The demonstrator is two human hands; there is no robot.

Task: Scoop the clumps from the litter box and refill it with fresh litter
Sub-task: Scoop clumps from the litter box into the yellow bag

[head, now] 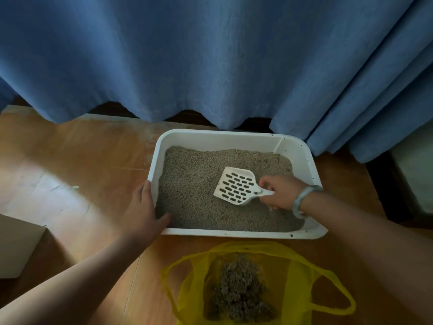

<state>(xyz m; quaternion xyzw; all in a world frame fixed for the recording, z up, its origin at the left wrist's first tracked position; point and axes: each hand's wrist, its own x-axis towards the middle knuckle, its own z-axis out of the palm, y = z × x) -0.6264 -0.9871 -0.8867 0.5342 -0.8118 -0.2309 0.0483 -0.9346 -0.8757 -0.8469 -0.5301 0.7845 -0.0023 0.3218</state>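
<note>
A white litter box point(225, 136) sits on the wooden floor, holding beige granular litter point(192, 184). My right hand point(280, 191), with a pale bangle on the wrist, grips the handle of a white slotted scoop point(236, 185) whose empty blade lies flat over the litter. My left hand point(143, 207) clasps the box's left rim near the front corner, thumb inside against the litter. In front of the box lies an open yellow plastic bag point(290, 273) with a heap of dark clumps point(239, 292) inside.
A blue curtain point(210, 62) hangs right behind the box, reaching almost to the floor. A pale flat board or box corner point(16, 245) lies at the left edge. Dark furniture point(384, 188) stands at the right.
</note>
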